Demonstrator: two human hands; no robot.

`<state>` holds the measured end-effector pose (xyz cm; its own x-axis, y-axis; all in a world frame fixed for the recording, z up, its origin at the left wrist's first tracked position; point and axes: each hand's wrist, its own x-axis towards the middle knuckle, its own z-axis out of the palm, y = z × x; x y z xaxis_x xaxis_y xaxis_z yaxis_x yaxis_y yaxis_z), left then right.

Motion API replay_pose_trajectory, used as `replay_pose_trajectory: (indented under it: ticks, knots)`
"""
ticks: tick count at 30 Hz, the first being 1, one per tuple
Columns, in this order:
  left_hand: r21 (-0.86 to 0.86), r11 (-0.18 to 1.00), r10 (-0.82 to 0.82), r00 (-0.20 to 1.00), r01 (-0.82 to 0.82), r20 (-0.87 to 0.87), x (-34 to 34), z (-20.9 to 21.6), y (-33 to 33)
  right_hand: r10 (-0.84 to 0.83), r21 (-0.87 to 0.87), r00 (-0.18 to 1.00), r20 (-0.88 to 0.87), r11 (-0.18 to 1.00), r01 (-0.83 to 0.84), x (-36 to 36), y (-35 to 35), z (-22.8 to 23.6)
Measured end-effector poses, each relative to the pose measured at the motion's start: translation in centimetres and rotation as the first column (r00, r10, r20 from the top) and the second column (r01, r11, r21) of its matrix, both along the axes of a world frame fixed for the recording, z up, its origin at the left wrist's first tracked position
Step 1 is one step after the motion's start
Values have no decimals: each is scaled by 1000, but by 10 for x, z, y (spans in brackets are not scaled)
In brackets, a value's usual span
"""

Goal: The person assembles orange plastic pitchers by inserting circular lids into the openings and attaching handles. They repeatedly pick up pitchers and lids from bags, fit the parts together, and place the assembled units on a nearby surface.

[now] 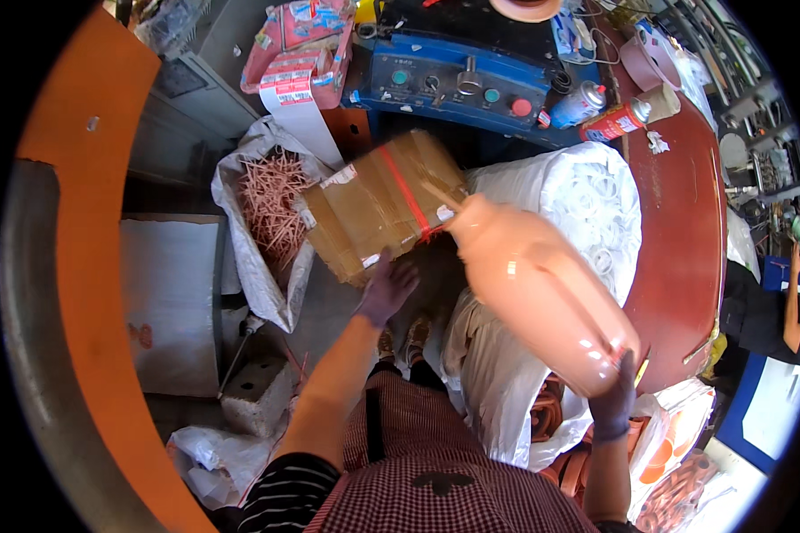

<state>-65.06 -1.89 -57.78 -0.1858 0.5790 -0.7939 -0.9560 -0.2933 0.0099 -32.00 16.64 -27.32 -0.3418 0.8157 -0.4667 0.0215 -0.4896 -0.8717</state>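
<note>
Left of a reddish-brown surface (680,293), a peach-coloured plastic bottle (538,275) is held above white sacks (507,382), its long axis slanting, narrow end pointing forward-left toward a cardboard box (373,209). The gloved right hand (613,395) grips its broad end; the gloved left hand (389,291), open, is near the box.

The moulded piece (542,284) runs from the right grip (615,395) forward and left, toward the cardboard box (378,204). The box sits just ahead of the left grip (391,291); ahead and left of that grip stands a sack (280,306) with sticks (271,204) in it. Rings (591,209) lie ahead of the right grip, the surface (676,258) ahead and rightward. Beyond the box is a control panel (440,84).
</note>
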Motion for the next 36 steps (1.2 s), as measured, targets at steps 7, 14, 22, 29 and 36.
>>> replay_pose_trajectory:
  ticks: [7, 14, 22, 29, 36]
  knots:
    - [166, 771, 626, 779, -614, -28, -16, -125, 89, -376, 16, 893, 248, 923, 384, 26, -40, 21]
    - [150, 794, 604, 793, -590, -75, -17, -134, 24, -105, -20, 982, 155, 994, 110, 81, -64, -10]
    - [-171, 957, 172, 936, -233, -308, 54, -107, -176, 40, 237, 972, 233, 967, -96, 92, -44, -25]
    - [-186, 961, 124, 921, -204, -370, 148, -112, -342, 109, 572, 765, 635, 599, -560, 108, -26, -36]
    - [-546, 823, 52, 977, -158, -205, 230, -90, -397, 139, 563, 798, 587, 639, -525, 140, -37, -50]
